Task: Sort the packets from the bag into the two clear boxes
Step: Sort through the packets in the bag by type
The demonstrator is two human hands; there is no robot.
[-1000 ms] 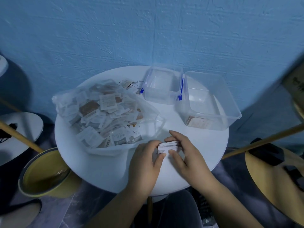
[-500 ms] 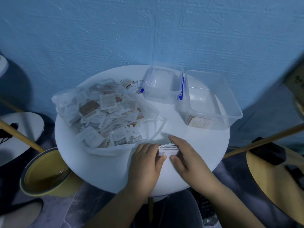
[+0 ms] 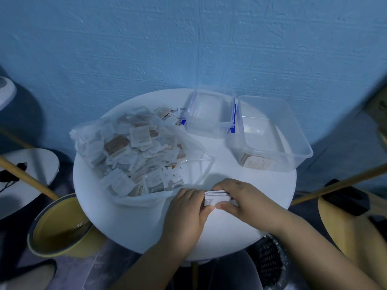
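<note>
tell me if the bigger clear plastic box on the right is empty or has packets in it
Not empty: the larger clear plastic box holds a few brownish packets against its near wall; the rest looks bare.

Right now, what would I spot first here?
The left hand and right hand pinch a stack of white packets near the front edge of the table. Left of them sprawls a clear bag stuffed with packets; at the back stand a blue-clipped clear box and a larger clear box holding brown packets.

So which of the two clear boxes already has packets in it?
The larger right-hand box, brown packets at its near end; the smaller blue-clipped box looks empty.
</note>
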